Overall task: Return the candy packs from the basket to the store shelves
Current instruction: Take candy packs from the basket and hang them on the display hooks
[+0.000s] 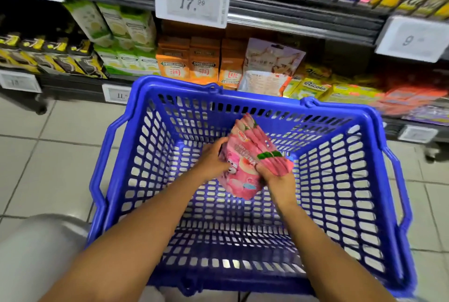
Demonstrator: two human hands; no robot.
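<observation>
Both hands clasp a fanned stack of pink glossy plastic candy packs (252,155) inside the blue perforated plastic basket (359,180): left hand (213,158) curled round the left edge, right hand (274,177) gripping the bottom corner. Packs look light, soft and slippery, likely to slide apart, so squeeze the stack from both sides.

Lighting is bright and even, from overhead store lamps. My arms cast only soft shadows inside the basket (150,97). Glare sits on the floor tiles (48,168) beneath the basket. Motion blur smears the shelves (303,22), worst at the upper corners. Wide-angle distortion bends the frame edges. My hands stay reasonably sharp.
</observation>
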